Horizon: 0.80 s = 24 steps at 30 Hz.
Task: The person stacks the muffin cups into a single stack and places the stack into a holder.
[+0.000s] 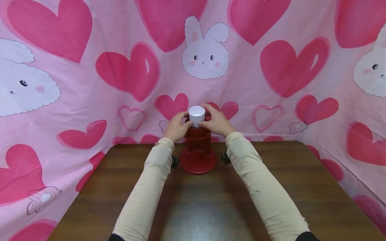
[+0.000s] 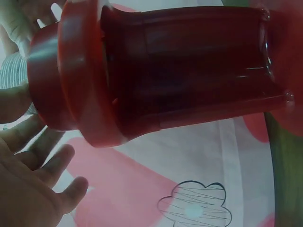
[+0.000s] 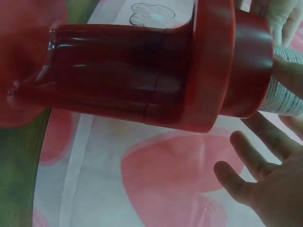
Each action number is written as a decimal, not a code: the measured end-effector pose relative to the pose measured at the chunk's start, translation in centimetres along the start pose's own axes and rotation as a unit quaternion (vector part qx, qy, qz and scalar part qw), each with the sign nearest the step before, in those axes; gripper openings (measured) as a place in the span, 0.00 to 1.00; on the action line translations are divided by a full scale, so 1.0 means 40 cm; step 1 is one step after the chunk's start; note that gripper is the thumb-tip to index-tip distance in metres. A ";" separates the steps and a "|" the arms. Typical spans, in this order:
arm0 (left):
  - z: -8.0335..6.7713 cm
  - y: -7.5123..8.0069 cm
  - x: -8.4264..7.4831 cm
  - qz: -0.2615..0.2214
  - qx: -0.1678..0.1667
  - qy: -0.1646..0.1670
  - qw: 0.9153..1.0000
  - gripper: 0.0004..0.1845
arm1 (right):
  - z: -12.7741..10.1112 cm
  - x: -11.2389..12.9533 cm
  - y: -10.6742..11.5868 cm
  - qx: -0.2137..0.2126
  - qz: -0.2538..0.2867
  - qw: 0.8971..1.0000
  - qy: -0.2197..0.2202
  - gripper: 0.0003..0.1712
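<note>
Both hands pinching white cup

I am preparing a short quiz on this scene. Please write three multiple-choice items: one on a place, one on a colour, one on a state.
1. Where does the red stand rest?
A. on the brown table
B. on the floor
C. on a chair

2. What colour is the small cup on top of the stand?
A. blue
B. white
C. black

3. How do the hands meet the cup?
A. both hands hold it from its sides
B. only one hand touches it
C. both hands lie flat on the table

Answers: 1 A, the wide base sits on the table. 2 B, rim and wall show white. 3 A, the left hand and right hand close round it with their fingers.
</note>
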<state>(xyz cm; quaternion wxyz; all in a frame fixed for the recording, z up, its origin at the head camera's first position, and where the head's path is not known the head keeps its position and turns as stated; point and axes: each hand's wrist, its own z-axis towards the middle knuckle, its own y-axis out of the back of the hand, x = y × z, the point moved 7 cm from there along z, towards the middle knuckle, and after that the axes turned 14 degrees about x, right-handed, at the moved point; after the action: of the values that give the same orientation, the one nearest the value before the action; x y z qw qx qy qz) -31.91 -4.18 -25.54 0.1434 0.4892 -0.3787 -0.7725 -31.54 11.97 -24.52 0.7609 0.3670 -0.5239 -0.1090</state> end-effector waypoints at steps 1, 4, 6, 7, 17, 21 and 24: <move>-0.003 -0.002 0.002 -0.002 0.001 0.000 1.000 0.22 | 0.000 -0.003 -0.002 0.005 0.004 1.000 -0.004 0.42; -0.009 -0.005 0.008 -0.009 -0.001 -0.002 1.000 0.23 | 0.001 -0.007 -0.007 0.014 0.010 1.000 -0.008 0.41; -0.010 -0.005 0.011 -0.014 -0.002 -0.004 1.000 0.23 | 0.003 -0.006 -0.009 0.015 0.010 1.000 -0.005 0.41; -0.010 -0.005 0.012 -0.016 -0.002 -0.004 1.000 0.24 | 0.005 -0.005 -0.010 0.017 0.010 1.000 -0.003 0.41; -0.015 -0.005 0.023 -0.024 0.023 0.009 0.999 0.25 | 0.010 -0.013 -0.021 0.043 0.009 0.999 -0.016 0.37; -0.020 -0.003 0.023 -0.022 0.023 0.008 0.999 0.24 | 0.010 -0.016 -0.025 0.050 0.015 0.998 -0.019 0.36; -0.021 -0.004 0.026 -0.021 0.027 0.007 0.999 0.24 | 0.013 -0.020 -0.029 0.056 0.020 0.998 -0.019 0.35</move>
<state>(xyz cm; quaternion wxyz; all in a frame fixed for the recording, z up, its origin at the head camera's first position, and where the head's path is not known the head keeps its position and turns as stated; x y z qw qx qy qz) -31.65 -5.06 -26.51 0.1165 0.5061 -0.3875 -0.7617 -32.09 11.36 -25.77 0.7307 0.3966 -0.5511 -0.0712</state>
